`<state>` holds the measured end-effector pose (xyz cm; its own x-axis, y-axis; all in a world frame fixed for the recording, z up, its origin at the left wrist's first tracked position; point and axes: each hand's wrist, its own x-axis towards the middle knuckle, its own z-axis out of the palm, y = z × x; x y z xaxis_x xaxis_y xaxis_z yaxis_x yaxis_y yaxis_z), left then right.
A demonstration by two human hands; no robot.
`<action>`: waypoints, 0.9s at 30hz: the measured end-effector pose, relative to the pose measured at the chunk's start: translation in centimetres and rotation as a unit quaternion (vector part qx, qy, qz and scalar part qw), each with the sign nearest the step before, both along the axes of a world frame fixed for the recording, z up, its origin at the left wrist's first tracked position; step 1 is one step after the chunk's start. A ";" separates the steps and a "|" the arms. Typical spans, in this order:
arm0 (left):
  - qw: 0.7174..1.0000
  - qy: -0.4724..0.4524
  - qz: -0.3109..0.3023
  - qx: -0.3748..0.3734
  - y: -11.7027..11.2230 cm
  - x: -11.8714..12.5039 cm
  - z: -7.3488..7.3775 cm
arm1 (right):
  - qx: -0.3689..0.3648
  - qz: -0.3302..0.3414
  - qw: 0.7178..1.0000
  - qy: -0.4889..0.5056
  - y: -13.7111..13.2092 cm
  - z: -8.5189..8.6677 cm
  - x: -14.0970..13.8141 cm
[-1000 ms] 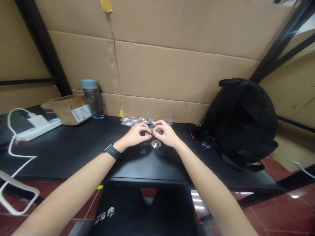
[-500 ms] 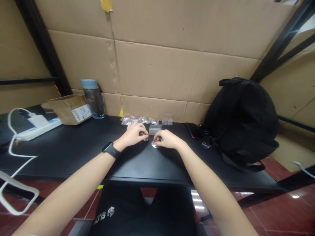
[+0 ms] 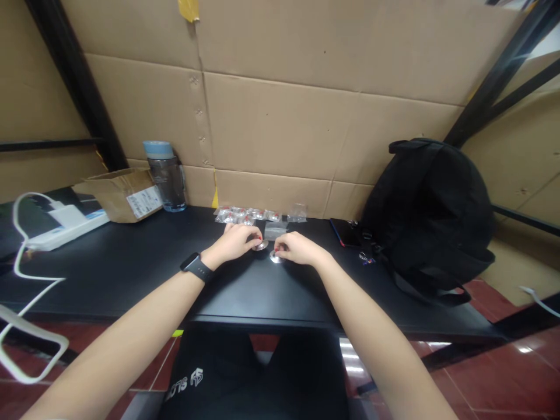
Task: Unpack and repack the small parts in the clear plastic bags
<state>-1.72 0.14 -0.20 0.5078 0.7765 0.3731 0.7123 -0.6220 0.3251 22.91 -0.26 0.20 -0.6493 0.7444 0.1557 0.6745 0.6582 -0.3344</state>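
My left hand [image 3: 240,241] has its fingers and thumb pinched at a small shiny metal disc [image 3: 261,247] with a bit of red on top. The disc is at or just above the black table. Opposite it, my right hand [image 3: 301,248] pinches a second metal disc [image 3: 275,258] by a red part at its middle. The two discs are apart, side by side, and fingertips partly cover both. Just behind the hands lies a flat clear bag [image 3: 275,231]. Several clear packets [image 3: 247,216] holding silver and red pieces lie near the cardboard wall.
Left on the black table [image 3: 262,297] are a power strip [image 3: 70,233] with a white cable, an open cardboard box [image 3: 116,198] and a blue-lidded bottle [image 3: 168,181]. To the right are a phone-like dark slab [image 3: 345,233], a keyring [image 3: 366,258] and a black backpack [image 3: 431,216].
My left hand has shifted slightly left and down, and more of its disc now shows, lying flatter. My right hand and its disc have hardly moved.
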 end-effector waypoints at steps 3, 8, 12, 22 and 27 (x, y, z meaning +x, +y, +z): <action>1.000 -0.009 -0.001 -0.006 0.1 0.0 0.0 | -0.005 -0.009 1.000 0.003 0.0 0.1 0.2; 0.999 -0.036 -0.007 -0.005 0.0 0.0 -0.1 | -0.018 -0.004 0.999 0.034 -0.2 0.5 0.4; 0.997 -0.070 -0.011 -0.015 -0.1 0.1 -0.1 | -0.019 -0.014 0.997 0.076 -0.5 0.9 0.4; 0.975 -0.194 -0.048 -0.095 0.9 0.3 -0.8 | -0.012 -0.040 0.975 0.218 -0.9 1.1 -0.7; 0.950 -0.270 -0.070 -0.139 1.1 0.5 -0.7 | -0.001 -0.068 0.964 0.258 -0.5 0.7 -1.3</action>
<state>-1.19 1.26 -0.95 0.4061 0.8217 0.3998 0.3108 -0.5357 0.7851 21.63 -0.76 0.85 -0.3832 0.8174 0.4302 0.4979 0.5751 -0.6491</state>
